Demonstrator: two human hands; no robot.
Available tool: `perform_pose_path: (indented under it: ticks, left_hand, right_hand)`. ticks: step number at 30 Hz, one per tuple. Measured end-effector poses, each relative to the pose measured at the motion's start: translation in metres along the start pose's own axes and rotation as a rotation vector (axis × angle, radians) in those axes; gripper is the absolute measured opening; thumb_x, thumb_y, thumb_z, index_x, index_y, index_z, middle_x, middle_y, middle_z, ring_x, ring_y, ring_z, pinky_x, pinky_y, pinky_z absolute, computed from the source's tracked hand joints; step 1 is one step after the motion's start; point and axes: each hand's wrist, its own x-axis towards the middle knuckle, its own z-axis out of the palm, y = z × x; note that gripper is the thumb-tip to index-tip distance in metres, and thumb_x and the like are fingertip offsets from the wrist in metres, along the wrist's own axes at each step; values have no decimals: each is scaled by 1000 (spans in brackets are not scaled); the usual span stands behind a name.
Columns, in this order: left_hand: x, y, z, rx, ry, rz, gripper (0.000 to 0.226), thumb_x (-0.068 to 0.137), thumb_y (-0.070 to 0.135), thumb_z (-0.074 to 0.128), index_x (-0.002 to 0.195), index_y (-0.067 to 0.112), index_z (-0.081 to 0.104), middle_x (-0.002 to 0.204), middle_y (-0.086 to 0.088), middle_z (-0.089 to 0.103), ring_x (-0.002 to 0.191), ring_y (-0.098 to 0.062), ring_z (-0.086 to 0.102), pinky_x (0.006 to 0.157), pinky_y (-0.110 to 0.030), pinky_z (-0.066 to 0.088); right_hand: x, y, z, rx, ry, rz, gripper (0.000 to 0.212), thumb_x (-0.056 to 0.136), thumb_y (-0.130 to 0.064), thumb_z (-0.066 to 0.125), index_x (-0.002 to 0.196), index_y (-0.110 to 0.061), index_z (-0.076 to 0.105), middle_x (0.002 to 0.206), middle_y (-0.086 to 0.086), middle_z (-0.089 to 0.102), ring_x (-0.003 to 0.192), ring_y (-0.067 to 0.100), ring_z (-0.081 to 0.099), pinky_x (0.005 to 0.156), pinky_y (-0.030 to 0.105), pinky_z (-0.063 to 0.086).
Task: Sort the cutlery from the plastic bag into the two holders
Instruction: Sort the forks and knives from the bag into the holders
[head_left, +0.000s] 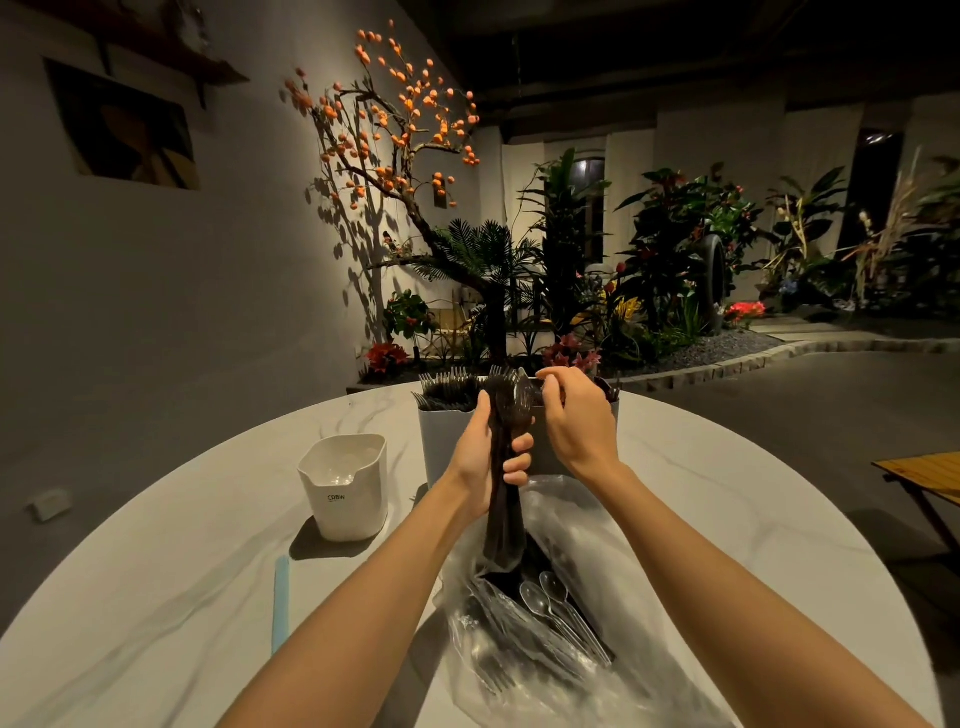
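Observation:
My left hand (485, 457) grips an upright bundle of dark plastic cutlery (503, 519) above the clear plastic bag (571, 639). My right hand (574, 415) pinches the top of one piece in that bundle, just in front of the holders. The left holder (444, 441) is full of dark forks. My hands mostly hide the right holder (550, 447), where dark cutlery shows at the far right edge. In the bag lie two clear spoons (545, 597) and more dark and clear cutlery.
A smaller white container (345, 488) stands left of the holders on the round marble table (156, 597). A light blue strip (280, 603) lies near the table's left front. Plants and a wooden table edge (930, 473) are beyond.

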Motion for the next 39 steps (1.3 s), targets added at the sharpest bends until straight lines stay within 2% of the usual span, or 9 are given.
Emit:
perform_pose_path:
  ticks: [5,11,15,17,20,25,31,36,39]
  left_hand:
    - [-4,8,1,69,98,47,61,98,60,26,76,10,53,58,1,39,38,-7,28,36,-17,22]
    - [-16,16,0,214,124,-30,77,91,71,20,42,16,44,41,3,30,31,-8,25,34,-18,19]
    - [-21,20,2,219,186,-35,79,85,78,20,62,13,57,39,4,28,28,-7,24,31,-13,21]
    - [-22,24,2,234,223,-16,83,84,80,16,92,13,63,42,3,31,29,-7,25,31,-12,23]
    - [-25,29,0,267,228,-18,85,84,79,8,93,15,62,44,0,36,34,-9,29,36,-13,24]
    - [-25,32,-6,223,143,-63,86,84,79,7,78,8,54,52,-2,45,39,-10,39,37,-17,31]
    - [-34,32,-21,290,151,-198,83,90,73,9,82,4,54,62,-9,55,46,-17,48,43,-19,42]
    - [-30,27,-26,248,323,-147,61,102,51,23,84,4,56,63,-9,64,29,-9,34,30,-13,22]
    - [-23,26,-21,308,450,-105,38,104,38,33,91,10,56,67,-7,62,28,-7,28,32,-13,18]
  right_hand:
    - [-1,-3,9,194,-315,124,33,99,-42,43,92,-18,64,78,-2,66,74,16,65,70,38,52]
    - [2,-27,9,519,-552,246,32,101,-36,44,79,-17,58,67,-4,54,63,9,52,59,19,42]
    - [0,-37,8,730,-766,384,32,97,-44,50,96,-14,62,81,1,66,72,10,62,70,23,51]
    - [0,-39,8,803,-822,346,29,94,-35,58,106,-9,61,94,9,69,79,11,67,75,25,53]
    - [2,-41,9,768,-793,299,15,95,-24,58,97,-9,60,77,-1,64,62,3,59,66,24,44]
    - [3,-42,18,788,-735,341,25,96,-28,56,102,-5,57,78,1,65,79,29,54,70,31,44]
    - [13,-46,18,1090,-403,528,10,100,-14,48,92,-9,49,77,5,53,68,17,60,77,37,56]
    - [11,-49,30,1322,-189,726,20,99,-16,51,81,-10,46,65,0,45,54,10,46,58,27,47]
    - [4,-52,38,1344,-242,869,26,95,-20,59,72,-12,50,55,-2,43,45,8,42,53,24,40]
